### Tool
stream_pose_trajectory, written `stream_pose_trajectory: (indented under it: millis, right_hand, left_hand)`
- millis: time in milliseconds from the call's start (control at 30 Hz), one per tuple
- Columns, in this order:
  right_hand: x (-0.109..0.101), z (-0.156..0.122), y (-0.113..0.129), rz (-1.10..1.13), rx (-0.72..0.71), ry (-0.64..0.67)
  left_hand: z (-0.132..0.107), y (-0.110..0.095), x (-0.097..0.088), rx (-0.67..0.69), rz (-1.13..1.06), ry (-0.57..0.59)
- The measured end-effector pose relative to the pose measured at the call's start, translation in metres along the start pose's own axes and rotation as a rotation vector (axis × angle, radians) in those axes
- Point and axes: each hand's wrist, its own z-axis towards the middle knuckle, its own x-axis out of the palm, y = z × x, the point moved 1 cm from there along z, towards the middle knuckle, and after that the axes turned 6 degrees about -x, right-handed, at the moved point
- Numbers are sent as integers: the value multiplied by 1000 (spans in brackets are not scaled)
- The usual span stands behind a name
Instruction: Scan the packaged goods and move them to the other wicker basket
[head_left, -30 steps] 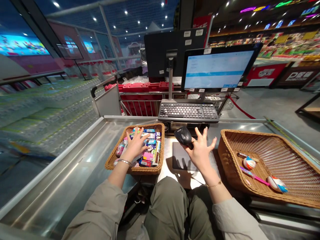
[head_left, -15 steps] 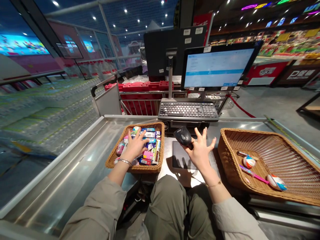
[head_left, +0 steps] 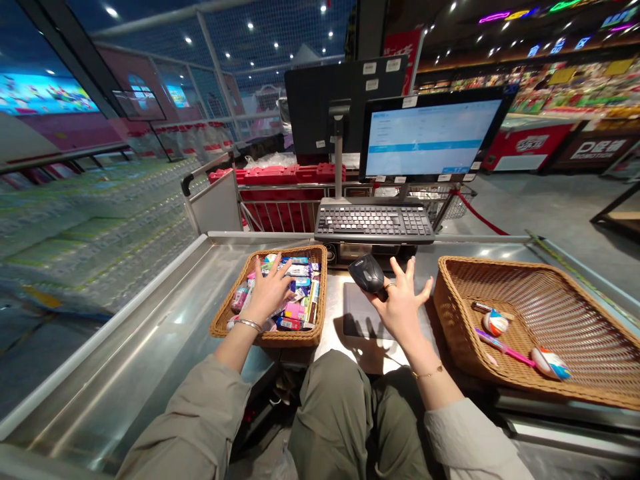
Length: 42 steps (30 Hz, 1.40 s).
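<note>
My left hand [head_left: 270, 292] reaches into the small wicker basket [head_left: 220, 325] on the left. Its fingers lie bent over the colourful snack packets [head_left: 300, 293] that fill the basket, and I cannot see any packet lifted. My right hand [head_left: 401, 305] hovers over a dark pad [head_left: 357, 310] on the steel counter. Its thumb and forefinger hold a black barcode scanner [head_left: 367, 273], and the other fingers are spread upward.
A large wicker basket [head_left: 550, 293] on the right holds two egg-shaped toys [head_left: 496, 323] and a pink pen [head_left: 505, 348]. Behind the hands are a keyboard [head_left: 374, 222], a lit monitor [head_left: 430, 139] and red shopping baskets [head_left: 280, 175]. The steel counter [head_left: 150, 347] slopes away on the left.
The fingers of my left hand, spread a second ago, have drawn closer together on the packets. My right hand and the scanner have stayed nearly still.
</note>
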Motion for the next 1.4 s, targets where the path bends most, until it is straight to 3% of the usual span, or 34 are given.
stream_pose_trajectory:
  millis: [367, 833, 1133, 1400]
  right_hand:
    - [-4, 1, 3, 19, -3, -5]
    - [-7, 5, 13, 12, -58, -10]
    - [-7, 4, 9, 11, -61, -36]
    - [-7, 3, 8, 12, -55, -31]
  left_hand:
    - [20, -9, -35, -5, -60, -118]
    - [55, -15, -68, -246, -460, -192]
    - [67, -30, -72, -433, -728, -251]
    - [63, -33, -63, -499, -708, -237]
